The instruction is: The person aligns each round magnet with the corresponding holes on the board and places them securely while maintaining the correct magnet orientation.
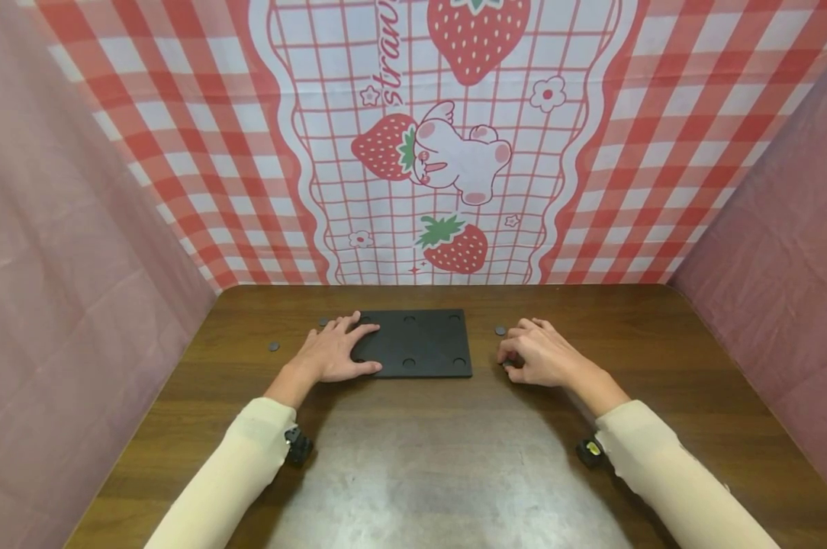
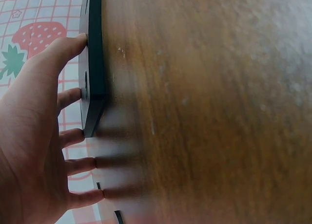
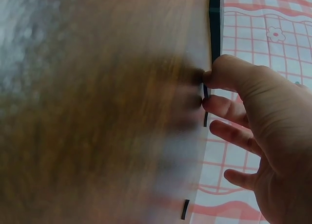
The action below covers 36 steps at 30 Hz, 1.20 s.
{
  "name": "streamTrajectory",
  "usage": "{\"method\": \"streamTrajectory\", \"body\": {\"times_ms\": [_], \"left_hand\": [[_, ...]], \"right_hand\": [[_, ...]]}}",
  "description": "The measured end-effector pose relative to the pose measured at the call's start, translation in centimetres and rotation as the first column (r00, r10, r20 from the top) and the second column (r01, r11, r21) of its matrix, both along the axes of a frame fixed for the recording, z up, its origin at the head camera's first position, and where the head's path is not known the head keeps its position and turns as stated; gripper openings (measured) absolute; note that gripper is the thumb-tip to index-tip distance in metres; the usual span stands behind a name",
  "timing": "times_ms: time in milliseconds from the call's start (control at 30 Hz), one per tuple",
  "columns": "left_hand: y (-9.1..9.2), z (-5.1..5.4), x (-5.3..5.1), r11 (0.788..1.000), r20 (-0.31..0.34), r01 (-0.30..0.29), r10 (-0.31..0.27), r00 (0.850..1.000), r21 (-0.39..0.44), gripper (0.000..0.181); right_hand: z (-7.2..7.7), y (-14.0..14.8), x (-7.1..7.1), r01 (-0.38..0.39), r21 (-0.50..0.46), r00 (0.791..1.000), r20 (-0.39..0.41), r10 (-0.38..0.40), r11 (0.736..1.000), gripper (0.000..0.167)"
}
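Observation:
A flat black board [image 1: 420,343] with several round recesses lies on the table. My left hand [image 1: 334,352] rests on its left end, fingers spread; in the left wrist view the thumb [image 2: 80,41] touches the board's near edge. To the right of the board, my right hand [image 1: 540,354] pinches a small dark disc [image 3: 205,91] at table level between thumb and index finger, the other fingers loosely bent. Another grey disc [image 1: 500,331] lies just beyond those fingertips. The right hand covers most of the pinched disc in the head view.
Two more grey discs lie left of the board, one farther out [image 1: 274,346] and one beside the left fingers [image 1: 323,322]. A further dark disc [image 3: 185,209] shows low in the right wrist view. A checked strawberry cloth [image 1: 413,191] hangs behind the wooden table [image 1: 413,457].

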<state>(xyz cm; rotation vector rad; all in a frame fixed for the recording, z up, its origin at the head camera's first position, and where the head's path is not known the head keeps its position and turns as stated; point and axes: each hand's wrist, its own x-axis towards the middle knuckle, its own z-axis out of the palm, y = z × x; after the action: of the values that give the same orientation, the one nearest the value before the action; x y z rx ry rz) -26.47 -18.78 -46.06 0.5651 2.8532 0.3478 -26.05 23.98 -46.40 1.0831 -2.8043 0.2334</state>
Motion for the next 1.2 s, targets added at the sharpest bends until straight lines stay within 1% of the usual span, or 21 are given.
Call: {"method": "streamTrajectory", "body": {"times_ms": [233,533,833,1200], "left_hand": [[0.0,0.0,0.0,1.0,0.0,-0.001,0.001,1.0,0.0,0.085],[0.0,-0.1,0.0,1.0,-0.003,-0.003,0.003,1.0,0.003,0.085],[0.0,-0.2,0.1,1.0,-0.009,-0.003,0.003,1.0,0.002,0.086],[-0.1,-0.1,0.1,1.0,-0.006,-0.002,0.002,1.0,0.014,0.085]], "right_hand": [[0.0,0.1,0.0,0.005,0.002,1.0,0.004,-0.005,1.0,0.013],[0.3,0.0,-0.1,-0.004,0.004,1.0,-0.018,0.004,1.0,0.013],[1.1,0.1,-0.2,0.0,0.006,1.0,-0.022,0.001,1.0,0.013],[0.7,-0.1,-0.2,-0.009,-0.003,1.0,-0.03,0.009,1.0,0.014]]}}
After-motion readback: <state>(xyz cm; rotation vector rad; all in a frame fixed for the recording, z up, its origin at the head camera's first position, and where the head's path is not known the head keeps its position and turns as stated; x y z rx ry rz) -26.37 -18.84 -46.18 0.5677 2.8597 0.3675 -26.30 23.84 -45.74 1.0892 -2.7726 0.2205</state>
